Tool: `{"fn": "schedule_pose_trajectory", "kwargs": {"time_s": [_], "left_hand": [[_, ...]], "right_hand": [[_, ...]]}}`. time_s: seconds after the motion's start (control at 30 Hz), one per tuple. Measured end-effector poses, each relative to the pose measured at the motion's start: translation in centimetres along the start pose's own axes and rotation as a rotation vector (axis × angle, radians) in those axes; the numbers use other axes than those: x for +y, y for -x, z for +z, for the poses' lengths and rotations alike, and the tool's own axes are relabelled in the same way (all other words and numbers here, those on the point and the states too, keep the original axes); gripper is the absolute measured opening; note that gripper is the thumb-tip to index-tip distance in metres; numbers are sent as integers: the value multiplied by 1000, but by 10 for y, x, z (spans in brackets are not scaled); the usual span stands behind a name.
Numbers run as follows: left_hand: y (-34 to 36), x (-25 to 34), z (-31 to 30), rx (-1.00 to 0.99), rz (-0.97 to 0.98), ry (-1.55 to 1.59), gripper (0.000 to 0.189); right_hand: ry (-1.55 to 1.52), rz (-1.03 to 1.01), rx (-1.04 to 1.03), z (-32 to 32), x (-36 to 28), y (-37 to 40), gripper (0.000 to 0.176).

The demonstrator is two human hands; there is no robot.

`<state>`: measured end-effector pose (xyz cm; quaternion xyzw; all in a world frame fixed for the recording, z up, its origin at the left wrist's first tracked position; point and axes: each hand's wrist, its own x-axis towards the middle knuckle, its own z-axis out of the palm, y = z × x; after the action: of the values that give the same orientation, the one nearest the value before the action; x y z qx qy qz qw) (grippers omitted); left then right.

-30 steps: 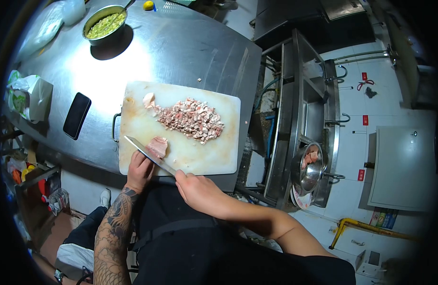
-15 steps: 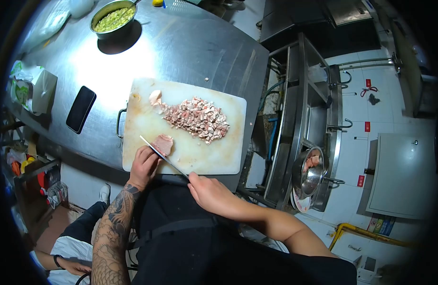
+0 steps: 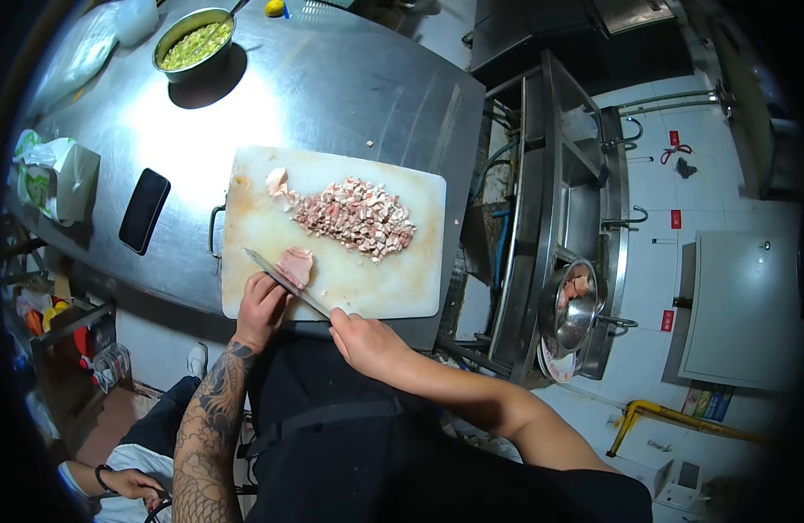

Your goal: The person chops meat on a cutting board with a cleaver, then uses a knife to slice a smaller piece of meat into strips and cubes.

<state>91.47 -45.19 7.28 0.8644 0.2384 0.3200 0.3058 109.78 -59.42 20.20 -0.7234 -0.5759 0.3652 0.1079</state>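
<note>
My right hand point(image 3: 360, 342) is closed round the handle of a knife point(image 3: 289, 285), whose blade points up and left over the board's lower edge. The blade lies against the near side of a flat piece of raw meat point(image 3: 295, 266). My left hand point(image 3: 262, 307) has bent fingers at the near side of the blade, close to the meat; its fingertips are partly hidden by the knife. Beyond, on the white cutting board point(image 3: 393, 292), is a heap of diced meat point(image 3: 357, 218), with a pale lump point(image 3: 277, 181) at its left.
A phone point(image 3: 145, 211) lies left of the board. Farther back stands a bowl of chopped green food point(image 3: 195, 45). At the right, a metal bowl point(image 3: 579, 318) with meat sits by the sink. A person's hand point(image 3: 133, 485) shows at lower left.
The whole view has shifted slightly. The knife blade looks a little more tilted, showing more of its flat side. At lower left the other person's hand has risen a little.
</note>
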Motion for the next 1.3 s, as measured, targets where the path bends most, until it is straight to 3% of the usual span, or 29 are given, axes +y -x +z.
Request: {"fn": "schedule_pose_trajectory", "kwargs": {"time_s": [0.23, 0.5, 0.7, 1.1, 1.3], "left_hand": [[3, -2, 2, -16, -9, 33, 33], [10, -6, 3, -14, -4, 6, 34], [10, -4, 5, 2, -43, 19, 35], [2, -1, 1, 10, -11, 50, 33], [-2, 3, -3, 19, -32, 56, 30]], "right_hand": [[36, -34, 41, 19, 24, -2, 20], [47, 72, -98, -48, -38, 34, 20], [65, 162, -188, -58, -45, 40, 20], [0, 60, -97, -35, -39, -2, 20], [17, 62, -71, -33, -28, 22, 20]]}}
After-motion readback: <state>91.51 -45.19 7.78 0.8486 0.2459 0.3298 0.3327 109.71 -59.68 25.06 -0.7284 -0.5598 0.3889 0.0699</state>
